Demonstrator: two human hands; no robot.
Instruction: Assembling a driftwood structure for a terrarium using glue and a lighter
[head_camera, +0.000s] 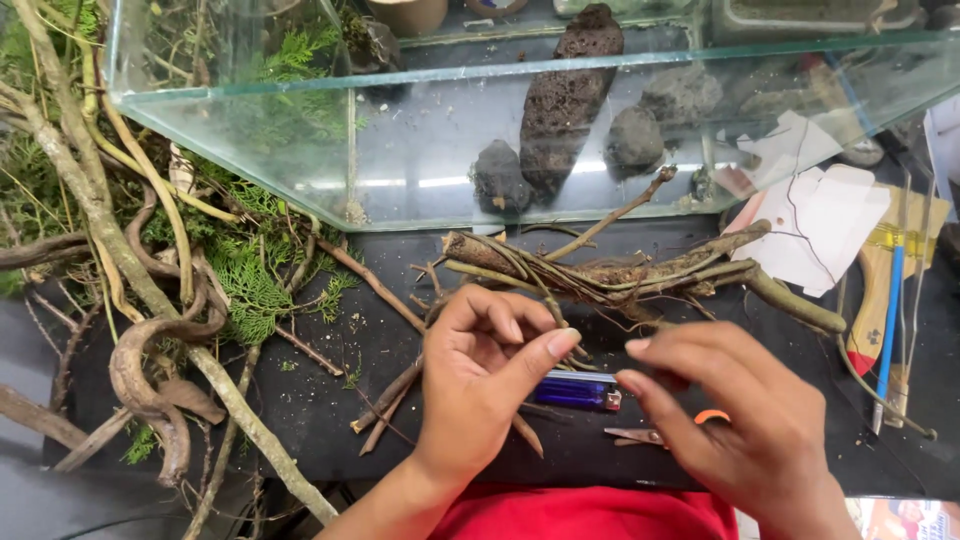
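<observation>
Blue lighter (578, 390) lies near the desk's (330, 400) front edge, between my hands. Left hand (480, 380) is half-curled, pinching a thin twig (560, 322). Right hand (735, 410) is loosely open, fingertips at the lighter. Scissors (650, 434) just beside; glass tank (520, 130) behind.

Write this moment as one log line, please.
left hand: touching twigs | right hand: beside blue lighter | scissors on mat | glass tank behind
</observation>
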